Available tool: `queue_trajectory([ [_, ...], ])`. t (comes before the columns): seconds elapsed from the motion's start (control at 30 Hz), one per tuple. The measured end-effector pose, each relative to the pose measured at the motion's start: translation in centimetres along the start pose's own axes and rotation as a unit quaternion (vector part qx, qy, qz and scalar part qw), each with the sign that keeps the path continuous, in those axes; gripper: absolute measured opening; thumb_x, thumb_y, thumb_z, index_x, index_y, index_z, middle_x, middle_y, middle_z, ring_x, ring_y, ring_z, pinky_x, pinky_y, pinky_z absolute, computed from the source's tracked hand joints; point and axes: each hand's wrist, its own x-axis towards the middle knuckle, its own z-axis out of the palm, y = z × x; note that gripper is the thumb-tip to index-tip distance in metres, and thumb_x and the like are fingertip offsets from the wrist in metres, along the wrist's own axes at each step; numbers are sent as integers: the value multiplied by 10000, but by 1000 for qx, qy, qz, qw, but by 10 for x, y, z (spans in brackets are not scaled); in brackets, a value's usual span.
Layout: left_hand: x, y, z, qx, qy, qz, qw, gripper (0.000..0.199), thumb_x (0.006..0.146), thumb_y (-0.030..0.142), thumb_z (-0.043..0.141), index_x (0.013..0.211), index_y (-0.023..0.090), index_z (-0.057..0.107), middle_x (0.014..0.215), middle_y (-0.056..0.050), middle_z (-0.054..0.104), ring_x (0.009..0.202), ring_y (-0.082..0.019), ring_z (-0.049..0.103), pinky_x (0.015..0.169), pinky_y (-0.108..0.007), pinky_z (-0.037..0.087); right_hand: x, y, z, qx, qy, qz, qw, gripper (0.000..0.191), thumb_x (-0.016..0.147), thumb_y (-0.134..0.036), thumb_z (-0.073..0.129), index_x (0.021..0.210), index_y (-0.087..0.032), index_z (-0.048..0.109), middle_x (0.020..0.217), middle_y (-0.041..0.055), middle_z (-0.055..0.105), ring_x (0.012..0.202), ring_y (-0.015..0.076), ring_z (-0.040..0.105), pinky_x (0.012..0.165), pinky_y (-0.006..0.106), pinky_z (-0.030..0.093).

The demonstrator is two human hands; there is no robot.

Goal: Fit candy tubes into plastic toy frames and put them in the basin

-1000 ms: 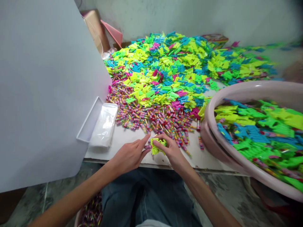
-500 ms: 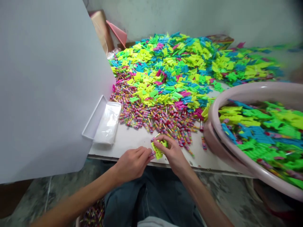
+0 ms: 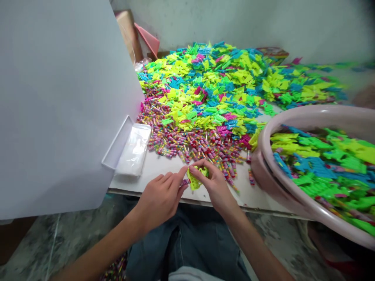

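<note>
Between the fingers of my right hand [image 3: 212, 181] is a yellow-green plastic piece [image 3: 194, 182], held over the table's front edge. My left hand [image 3: 164, 194] pinches a small pink candy tube [image 3: 184, 182] whose end is at the left side of that piece. Its fingertips touch or nearly touch the piece too. Just beyond both hands lies a spread of pink candy tubes [image 3: 175, 142]. Behind them rises a large heap of yellow, green, blue and pink plastic pieces [image 3: 205, 82].
A pink tub [image 3: 265, 156] full of plastic pieces and tubes stands at the right. Clear plastic bags [image 3: 133, 152] lie in a white tray [image 3: 115, 146] at the left, beside a tall white panel [image 3: 64, 109].
My left hand has moved up and its fingers now reach the yellow-green piece, with the tube lying more level against it. My right hand has shifted slightly up.
</note>
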Motion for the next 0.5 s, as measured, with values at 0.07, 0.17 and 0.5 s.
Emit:
queue_trajectory([
  [0.07, -1, 6, 1, 33, 13, -24, 999, 427, 989, 269, 427, 1377, 99, 367, 1028, -110, 663, 892, -225, 619, 757, -365, 510, 1, 4, 4, 15, 29, -2, 999, 234, 840, -447, 647, 838, -215, 627, 848, 16, 607, 801, 185, 557, 697, 265, 442],
  [0.17, 1, 14, 4, 57, -6, -54, 997, 411, 953, 460, 471, 1163, 111, 526, 973, -112, 631, 894, -263, 592, 728, -399, 495, 3, 9, 10, 42, 30, 10, 999, 237, 824, -444, 665, 834, -213, 617, 849, 9, 607, 789, 177, 555, 684, 256, 438],
  [0.5, -5, 8, 25, 20, 16, 10, 1000, 207, 975, 289, 467, 809, 186, 537, 741, -34, 530, 750, -203, 500, 653, -351, 430, 12, 28, 15, 115, 61, 64, 989, 299, 733, -469, 741, 793, -202, 621, 826, 6, 612, 735, 165, 562, 649, 264, 449],
])
